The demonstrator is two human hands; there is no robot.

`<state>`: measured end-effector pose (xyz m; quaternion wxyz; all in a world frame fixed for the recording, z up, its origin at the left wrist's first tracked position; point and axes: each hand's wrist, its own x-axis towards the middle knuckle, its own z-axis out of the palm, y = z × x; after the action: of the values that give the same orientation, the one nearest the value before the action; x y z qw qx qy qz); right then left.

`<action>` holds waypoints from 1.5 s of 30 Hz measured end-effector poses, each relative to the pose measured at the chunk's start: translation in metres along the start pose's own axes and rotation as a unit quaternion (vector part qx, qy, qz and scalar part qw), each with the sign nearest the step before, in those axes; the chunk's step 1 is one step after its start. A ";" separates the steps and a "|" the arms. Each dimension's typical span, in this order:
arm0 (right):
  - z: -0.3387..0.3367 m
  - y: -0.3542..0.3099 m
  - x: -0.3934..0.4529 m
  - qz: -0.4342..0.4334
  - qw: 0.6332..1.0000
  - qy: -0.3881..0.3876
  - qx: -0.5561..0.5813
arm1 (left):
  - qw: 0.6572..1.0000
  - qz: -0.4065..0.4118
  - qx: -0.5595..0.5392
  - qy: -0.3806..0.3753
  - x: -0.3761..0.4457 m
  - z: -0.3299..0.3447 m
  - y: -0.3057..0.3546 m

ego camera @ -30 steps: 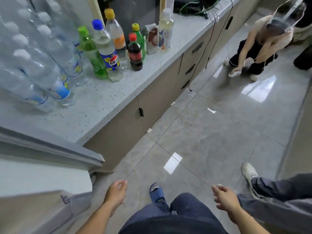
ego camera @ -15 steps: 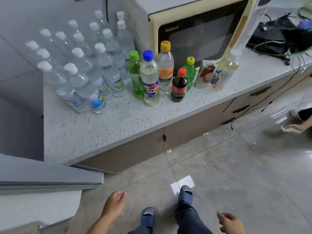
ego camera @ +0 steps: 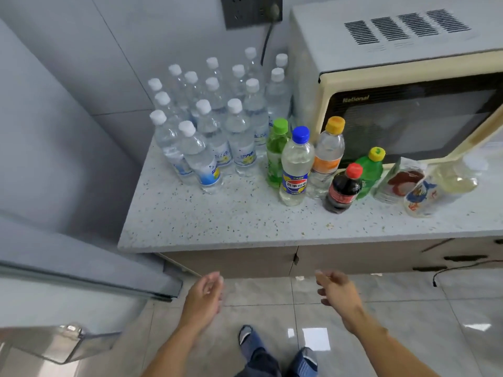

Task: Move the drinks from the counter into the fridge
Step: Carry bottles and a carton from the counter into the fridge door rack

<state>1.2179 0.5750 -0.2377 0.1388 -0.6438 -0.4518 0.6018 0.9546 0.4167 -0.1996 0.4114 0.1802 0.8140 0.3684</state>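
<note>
Several clear water bottles (ego camera: 209, 126) with white caps crowd the back left of the speckled counter (ego camera: 217, 221). To their right stand a green-capped bottle (ego camera: 275, 153), a blue-capped Pepsi bottle (ego camera: 295, 167), an orange-capped bottle (ego camera: 328, 156), a small dark cola bottle (ego camera: 344, 189), a green bottle with a yellow cap (ego camera: 370, 170), a drink pouch (ego camera: 400, 178) and a pale bottle (ego camera: 441, 186). My left hand (ego camera: 205, 295) and my right hand (ego camera: 337, 291) hover below the counter's front edge, both empty with fingers loosely apart. The fridge door (ego camera: 68, 268) stands open at the left.
A cream microwave (ego camera: 408, 85) fills the back right of the counter. A wall socket with a cable (ego camera: 250, 12) sits above the bottles. Cabinet fronts with dark handles (ego camera: 462, 258) run under the counter. A clear door shelf (ego camera: 62, 341) juts out at the lower left. Glossy floor tiles lie below.
My view has swung left and closer to the counter. Both hands have risen toward the counter's front edge. The other person is out of view.
</note>
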 end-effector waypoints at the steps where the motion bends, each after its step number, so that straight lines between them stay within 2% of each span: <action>1: 0.009 -0.020 0.001 -0.025 1.000 -0.009 -0.001 | 1.000 0.019 -0.012 0.001 0.003 -0.002 0.011; 5: 0.042 -0.097 -0.003 -0.124 0.991 -0.046 0.030 | 0.994 0.093 -0.053 0.021 0.021 -0.013 0.062; 8: 0.055 -0.137 -0.004 -0.180 0.983 -0.013 0.021 | 0.986 0.138 -0.081 0.035 0.033 -0.014 0.098; 11: 0.053 -0.152 -0.002 -0.244 0.967 0.065 0.021 | 0.979 0.184 -0.089 0.018 0.043 -0.003 0.131; 15: 0.022 -0.150 0.001 -0.319 0.917 0.234 0.046 | 0.972 0.223 -0.068 -0.018 0.048 0.026 0.166; 17: -0.003 -0.149 0.006 -0.312 0.899 0.303 0.058 | 0.969 0.236 -0.063 -0.037 0.047 0.046 0.179; 19: -0.028 -0.152 0.012 -0.289 0.900 0.323 0.054 | 0.966 0.246 -0.051 -0.059 0.043 0.070 0.189; 22: -0.054 -0.160 0.022 -0.310 0.904 0.294 -0.014 | 0.962 0.258 -0.027 -0.083 0.037 0.111 0.199; 25: -0.067 -0.175 0.031 -0.354 0.891 0.265 -0.105 | 0.961 0.258 -0.009 -0.097 0.032 0.144 0.205; 30: -0.078 -0.187 0.038 -0.364 0.891 0.203 -0.181 | 0.960 0.260 0.025 -0.097 0.027 0.167 0.210; 36: -0.086 -0.173 0.030 -0.424 0.883 0.151 -0.135 | 0.943 0.310 0.047 -0.115 0.023 0.180 0.212; 41: -0.088 -0.171 0.023 -0.451 0.883 0.081 -0.105 | 0.946 0.297 0.040 -0.128 0.026 0.194 0.208; 43: -0.091 -0.168 0.025 -0.430 0.897 0.070 -0.071 | 0.951 0.283 0.054 -0.113 0.030 0.195 0.202; 45: -0.097 -0.162 0.032 -0.384 0.916 0.116 -0.015 | 0.961 0.256 0.056 -0.091 0.033 0.193 0.194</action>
<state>1.2338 0.7238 -0.1187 0.4011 -0.4880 -0.6541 0.4161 1.0879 0.6522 -0.1471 0.3652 0.4384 0.7188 0.3971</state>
